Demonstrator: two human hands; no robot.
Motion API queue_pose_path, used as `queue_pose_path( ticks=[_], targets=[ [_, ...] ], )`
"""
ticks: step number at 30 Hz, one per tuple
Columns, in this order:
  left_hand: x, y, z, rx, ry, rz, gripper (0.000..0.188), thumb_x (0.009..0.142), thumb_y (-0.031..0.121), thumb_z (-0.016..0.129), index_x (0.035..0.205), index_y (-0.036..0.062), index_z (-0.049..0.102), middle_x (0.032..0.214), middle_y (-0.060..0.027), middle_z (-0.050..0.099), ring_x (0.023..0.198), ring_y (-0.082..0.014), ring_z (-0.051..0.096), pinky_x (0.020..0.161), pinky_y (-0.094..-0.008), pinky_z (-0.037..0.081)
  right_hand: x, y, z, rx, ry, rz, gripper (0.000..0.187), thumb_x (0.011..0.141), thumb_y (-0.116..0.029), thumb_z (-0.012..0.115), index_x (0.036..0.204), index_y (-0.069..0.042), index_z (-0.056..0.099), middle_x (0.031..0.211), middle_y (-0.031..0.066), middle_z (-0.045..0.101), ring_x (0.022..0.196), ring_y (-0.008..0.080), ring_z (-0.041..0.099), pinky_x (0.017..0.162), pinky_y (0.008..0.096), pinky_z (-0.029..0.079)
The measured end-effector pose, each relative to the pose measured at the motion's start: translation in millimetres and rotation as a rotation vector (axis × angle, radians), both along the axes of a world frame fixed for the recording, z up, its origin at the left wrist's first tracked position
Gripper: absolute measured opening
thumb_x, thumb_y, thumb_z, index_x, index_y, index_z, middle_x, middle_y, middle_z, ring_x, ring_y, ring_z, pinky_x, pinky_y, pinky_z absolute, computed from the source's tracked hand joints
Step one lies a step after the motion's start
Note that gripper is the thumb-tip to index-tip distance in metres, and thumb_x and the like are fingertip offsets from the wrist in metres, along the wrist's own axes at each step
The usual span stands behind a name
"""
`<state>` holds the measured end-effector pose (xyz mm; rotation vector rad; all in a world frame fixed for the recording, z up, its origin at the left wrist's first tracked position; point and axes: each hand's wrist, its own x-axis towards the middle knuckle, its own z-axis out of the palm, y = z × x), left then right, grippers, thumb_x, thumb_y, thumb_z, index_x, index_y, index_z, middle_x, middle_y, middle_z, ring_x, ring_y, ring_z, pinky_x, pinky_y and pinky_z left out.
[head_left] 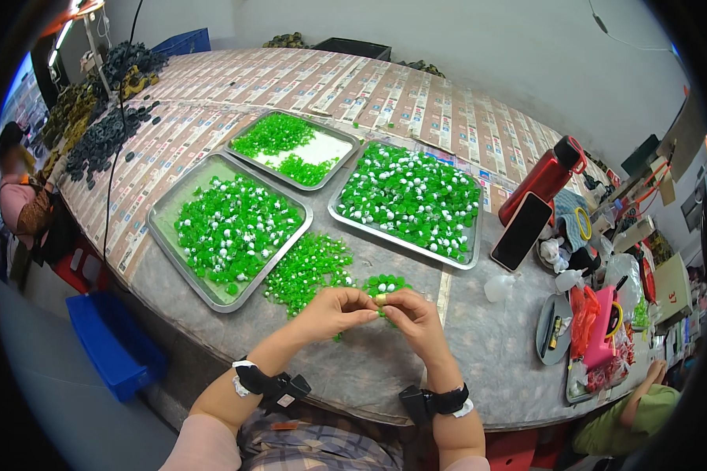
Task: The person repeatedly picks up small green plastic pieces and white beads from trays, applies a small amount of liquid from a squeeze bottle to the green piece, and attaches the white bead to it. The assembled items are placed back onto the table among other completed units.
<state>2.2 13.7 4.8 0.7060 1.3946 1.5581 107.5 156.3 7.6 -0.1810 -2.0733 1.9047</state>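
- A small pale-yellow piece [380,299] is pinched between the left hand [334,311] and the right hand [416,320], both grips closed on it, just above the counter [479,345].
- Directly beneath, a loose pile of green pieces [310,271] is spread beside the nearest steel tray [182,259].
- A slip is judged likely: the piece is tiny and held by fingertips only, so it could be lost among the pile.
- Pieces lie near the counter's edge, and could be swept off by a forearm.
- The phone [522,231] leaning on the red bottle [543,179] could be toppled by a knock.
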Motion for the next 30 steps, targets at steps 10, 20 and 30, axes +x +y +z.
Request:
queue_pose_path(
  ticks=[10,20,30],
  targets=[
    [16,-11,0,0.111,-0.432,0.141,0.014,0.078,0.013,0.058,0.088,0.003,0.057,0.078,-0.0014,0.058,0.069,-0.0071,0.053,0.062,-0.0199,0.043,0,-11,1,-0.284,-0.113,-0.023,0.006,0.075,-0.003,0.058,0.08,-0.001,0.055,0.077,0.0023,0.057,0.071,0.0078,0.052,0.063,0.0192,0.041],
    [10,-13,-7,0.218,-0.484,0.336,0.01,0.078,0.007,0.055,0.087,0.0018,0.056,0.076,-0.0047,0.058,0.067,-0.0111,0.056,0.062,-0.0245,0.048,27,41,16,0.606,0.265,-0.898,0.011,0.076,-0.003,0.056,0.086,-0.001,0.056,0.079,0.006,0.055,0.073,0.0147,0.052,0.067,0.0265,0.041],
    [10,-14,-5,0.175,-0.566,0.299,0.011,0.078,0.008,0.056,0.087,0.0022,0.055,0.076,-0.0056,0.058,0.067,-0.0117,0.056,0.061,-0.0241,0.049,68,135,-34,0.381,-0.222,-0.893,0.033,0.074,-0.017,0.062,0.099,0.002,0.05,0.089,0.0076,0.056,0.078,0.0139,0.052,0.072,0.0272,0.04]
  ],
)
